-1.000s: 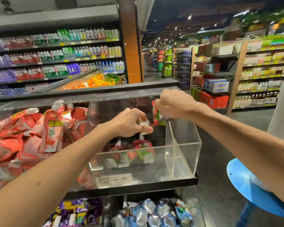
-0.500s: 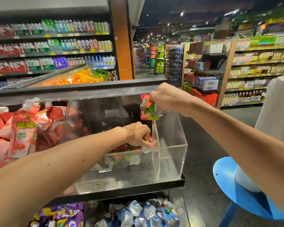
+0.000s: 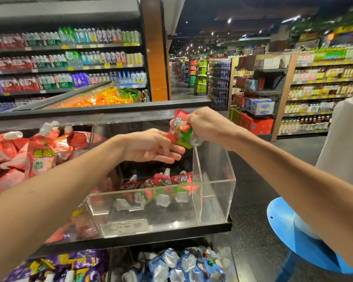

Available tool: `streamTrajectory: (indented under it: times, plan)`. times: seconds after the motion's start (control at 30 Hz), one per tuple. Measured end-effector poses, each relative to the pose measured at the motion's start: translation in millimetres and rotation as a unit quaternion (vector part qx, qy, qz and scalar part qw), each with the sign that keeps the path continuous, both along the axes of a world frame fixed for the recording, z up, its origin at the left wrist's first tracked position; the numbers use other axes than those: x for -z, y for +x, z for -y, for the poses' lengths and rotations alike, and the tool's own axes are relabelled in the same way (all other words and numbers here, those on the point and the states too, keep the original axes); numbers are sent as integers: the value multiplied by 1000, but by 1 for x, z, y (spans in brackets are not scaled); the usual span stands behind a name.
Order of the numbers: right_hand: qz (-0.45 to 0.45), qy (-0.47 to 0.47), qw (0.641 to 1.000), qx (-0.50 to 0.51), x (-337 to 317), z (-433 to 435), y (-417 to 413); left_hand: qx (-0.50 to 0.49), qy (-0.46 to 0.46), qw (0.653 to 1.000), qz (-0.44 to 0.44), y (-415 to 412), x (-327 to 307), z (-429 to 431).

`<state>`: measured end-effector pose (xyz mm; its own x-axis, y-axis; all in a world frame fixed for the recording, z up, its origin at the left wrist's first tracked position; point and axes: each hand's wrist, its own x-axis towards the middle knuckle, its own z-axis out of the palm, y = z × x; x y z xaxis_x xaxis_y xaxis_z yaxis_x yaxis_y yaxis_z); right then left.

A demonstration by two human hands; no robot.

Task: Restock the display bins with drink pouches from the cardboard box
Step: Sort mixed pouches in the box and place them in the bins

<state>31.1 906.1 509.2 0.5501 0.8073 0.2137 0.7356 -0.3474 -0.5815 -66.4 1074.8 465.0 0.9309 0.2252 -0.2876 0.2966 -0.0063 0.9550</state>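
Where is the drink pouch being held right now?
Head view, centre-right: the drink pouch hangs from the right hand above the clear bin, just over the open left hand.

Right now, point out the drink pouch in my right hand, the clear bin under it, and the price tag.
red and green drink pouch (image 3: 179, 129), head view, printed front.
clear acrylic bin (image 3: 216, 200), head view, bare right front pane.
price tag (image 3: 123, 227), head view, printed number.

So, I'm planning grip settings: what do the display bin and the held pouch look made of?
Display bin: clear rigid plastic, probably acrylic; see-through walls, bright cut edges. Pouch: flexible printed film, perhaps foil-lined; it crumples in the right hand, silvery base showing.
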Motion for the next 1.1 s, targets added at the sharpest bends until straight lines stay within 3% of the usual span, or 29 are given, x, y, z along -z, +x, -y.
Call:
streamTrajectory:
  times: [0.07, 0.13, 0.2, 0.3, 0.4, 0.5, 0.63, 0.87, 1.1]
  plan:
    - [-1, 23, 1000, -10, 3, -6, -4, 22, -124, 991, 45, -16, -2, -3]
    - [32, -15, 999, -39, 7, -11, -10, 21, -140, 988, 64, -26, 5, 3]
    - [96, -64, 992, -58, 15, -15, -14, -65, -93, 990, 83, -28, 11, 6]
    - [183, -101, 977, -42, 24, -18, -10, -189, 86, 975, 79, -27, 23, 3]
    - [182, -75, 980, -33, 27, -17, 0, -234, 257, 936, 47, -14, 37, 0]
    - [176, -33, 984, -20, 28, -18, 11, -240, 271, 931, 54, 13, 43, 2]
    - [182, -38, 982, -14, 25, -17, 25, -154, 285, 945, 56, 54, 41, 17]
    - [167, -252, 952, -41, 5, -31, 30, -158, 417, 895, 21, 89, 57, 13]
    - [136, -389, 910, -36, -5, -48, 34, -134, 436, 890, 8, 81, 53, 15]
